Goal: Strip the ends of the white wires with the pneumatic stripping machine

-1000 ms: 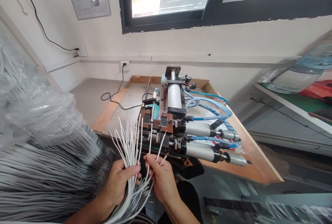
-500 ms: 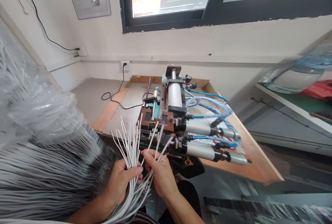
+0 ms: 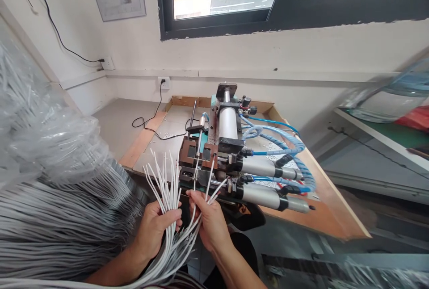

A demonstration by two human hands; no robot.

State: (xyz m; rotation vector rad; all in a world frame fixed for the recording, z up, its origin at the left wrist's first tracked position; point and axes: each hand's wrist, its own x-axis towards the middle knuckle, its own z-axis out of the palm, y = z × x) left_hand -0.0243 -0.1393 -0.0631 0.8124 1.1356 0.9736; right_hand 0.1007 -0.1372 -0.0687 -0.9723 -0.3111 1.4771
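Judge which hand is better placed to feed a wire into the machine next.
Likely the right: the right hand holds a few spread wires, tips close to the machine. The left hand grips a thicker bunch, farther left.

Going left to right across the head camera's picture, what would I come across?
Clear plastic wrapping, the left hand holding white wires, the right hand holding more of them, the machine's blue hoses, and the see-through container at the right.
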